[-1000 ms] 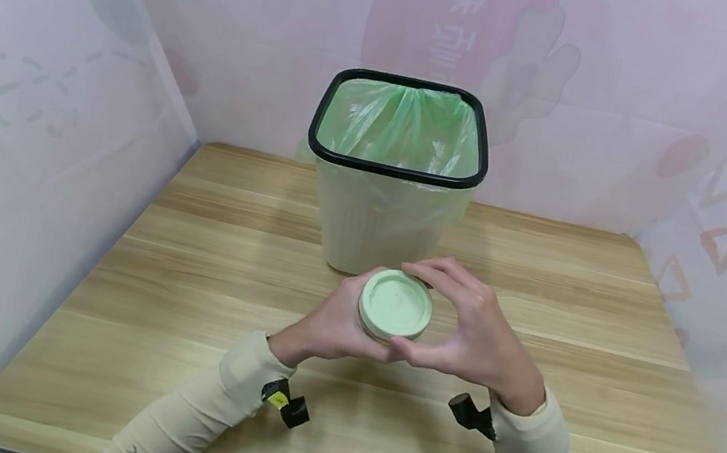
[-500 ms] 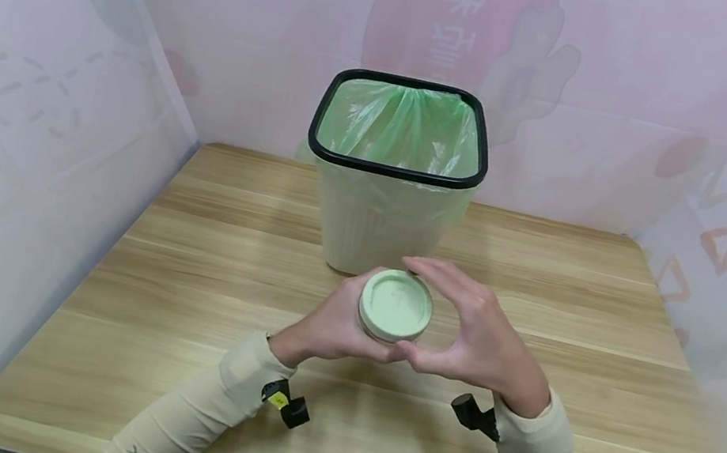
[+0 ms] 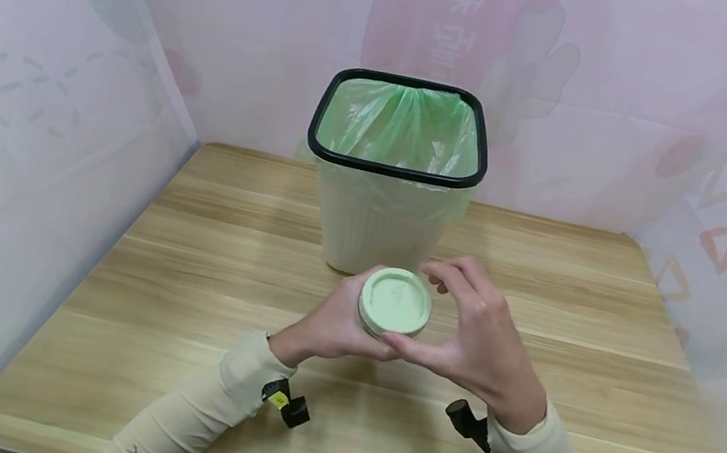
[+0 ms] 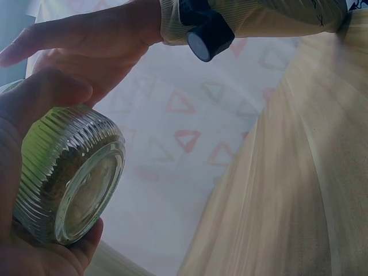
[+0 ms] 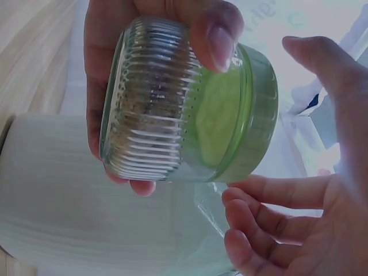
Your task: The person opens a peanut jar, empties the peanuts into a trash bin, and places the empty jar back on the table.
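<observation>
My left hand [image 3: 339,320] grips a ribbed clear-glass jar [image 5: 152,98] round its side, above the table. A pale green round lid [image 3: 396,303] covers the jar's top, facing up in the head view. Brownish contents [image 4: 63,164] show low in the glass. Beside the lid, my right hand [image 3: 485,339] is spread, thumb and fingers loosely curved about the rim. In the right wrist view its thumb [image 5: 322,60] stands off the lid, while the index fingertip lies close under the edge; contact there is hard to tell.
A white trash bin [image 3: 382,222] with a black rim and a green plastic liner stands right behind the hands on the wooden table [image 3: 212,265]. Pale printed curtains [image 3: 609,139] enclose the back and both sides.
The right hand's fingers have lifted away from the lid's far rim and bent, with the hand turning slightly. The left hand and jar have hardly moved.
</observation>
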A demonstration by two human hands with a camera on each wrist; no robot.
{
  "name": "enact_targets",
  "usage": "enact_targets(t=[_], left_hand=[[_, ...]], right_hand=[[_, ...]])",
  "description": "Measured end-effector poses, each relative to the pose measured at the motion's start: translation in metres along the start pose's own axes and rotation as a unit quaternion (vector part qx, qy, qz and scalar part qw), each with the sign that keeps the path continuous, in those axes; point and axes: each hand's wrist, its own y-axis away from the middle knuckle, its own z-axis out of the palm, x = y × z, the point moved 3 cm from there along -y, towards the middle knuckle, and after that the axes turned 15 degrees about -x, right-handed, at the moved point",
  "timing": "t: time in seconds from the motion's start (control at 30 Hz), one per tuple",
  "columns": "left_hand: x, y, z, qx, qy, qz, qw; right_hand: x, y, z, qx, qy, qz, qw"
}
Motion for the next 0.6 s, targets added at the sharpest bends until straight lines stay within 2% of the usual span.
enact_targets(t=[0.2, 0.6], left_hand=[[-0.0009, 0.0006, 0.0005, 0.003, 0.006, -0.006, 1.0], [-0.001, 0.0003, 0.0011, -0.001, 0.012, -0.002, 0.9999]], right_hand=[[-0.0027, -0.0014, 0.0034, 0.009, 0.011, -0.005, 0.9999], [0.0011, -0.0026, 0.0057, 0.008, -0.009, -0.023, 0.9997]])
